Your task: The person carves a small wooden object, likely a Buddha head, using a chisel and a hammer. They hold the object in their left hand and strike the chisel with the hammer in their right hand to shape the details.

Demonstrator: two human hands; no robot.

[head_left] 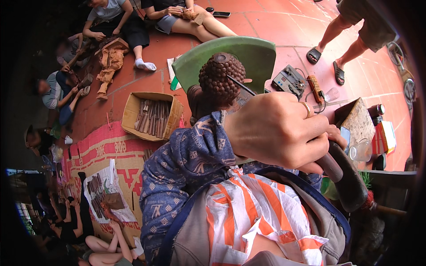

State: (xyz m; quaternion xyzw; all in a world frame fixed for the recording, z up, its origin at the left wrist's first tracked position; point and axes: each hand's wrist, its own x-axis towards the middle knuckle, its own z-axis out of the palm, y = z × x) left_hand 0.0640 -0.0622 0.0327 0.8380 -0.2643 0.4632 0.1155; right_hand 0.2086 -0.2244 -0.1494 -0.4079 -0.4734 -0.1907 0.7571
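Note:
My left hand (pixel 275 131), in a blue patterned sleeve (pixel 182 155), is wrapped round the wooden handle (pixel 330 167) of a carving chisel. The chisel's thin dark blade (pixel 242 85) slants up-left to a dark brown carved head (pixel 222 80) covered in round curls. Beside the handle's end is a dark mallet (pixel 353 195); whether they touch I cannot tell. Its light wooden shaft (pixel 390 210) runs off to the right, and my right hand does not show. A green plastic chair (pixel 248 46) stands behind the carving.
An open cardboard box (pixel 128 111) of chisels sits to the left, near a red-and-tan mat (pixel 93 146) with more tools. A grey electric box (pixel 288 82) and power strip (pixel 315 88) lie to the right. Several people sit at left; another person's legs (pixel 337 37) stand far right.

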